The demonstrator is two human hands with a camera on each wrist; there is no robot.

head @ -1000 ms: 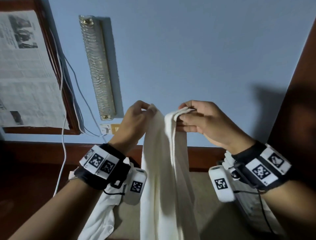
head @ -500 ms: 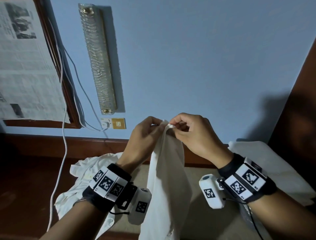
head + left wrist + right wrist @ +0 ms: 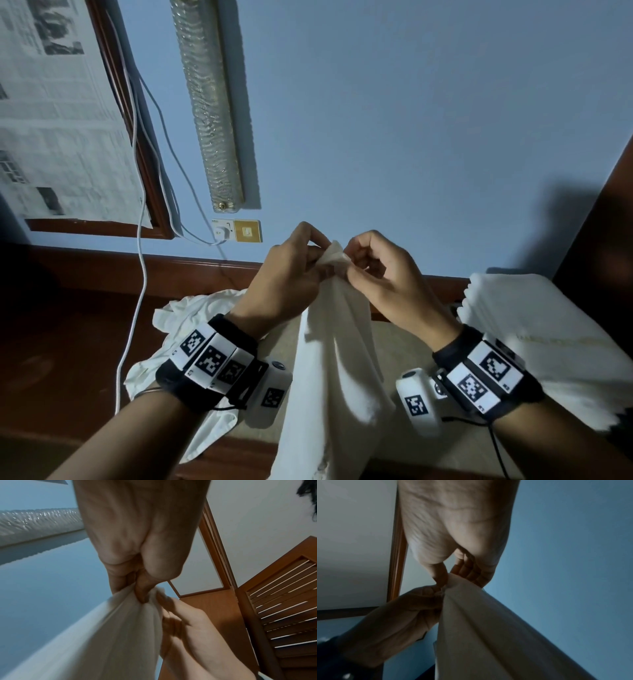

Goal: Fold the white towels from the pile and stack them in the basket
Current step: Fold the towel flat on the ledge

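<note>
A white towel [image 3: 334,370] hangs in the air in front of me, gathered into a narrow drape. My left hand [image 3: 291,274] pinches its top corner [image 3: 142,599] from the left. My right hand [image 3: 373,270] pinches the same top edge [image 3: 452,582] from the right, and the two hands almost touch. A crumpled pile of white towels [image 3: 181,329] lies on the table behind my left wrist. A stack of folded white towels [image 3: 534,335] sits at the right; the basket under it is hidden.
A beige table top [image 3: 404,342] lies below the hanging towel. Behind it is a blue wall [image 3: 376,120] with a socket [image 3: 236,230], white cables [image 3: 138,274] and a long glass lamp [image 3: 212,102]. Dark wood furniture [image 3: 603,240] stands at the right.
Both hands have come down and together, bringing the towel's top corners into one bunch. The view has tilted down, so the pile and the folded stack now show.
</note>
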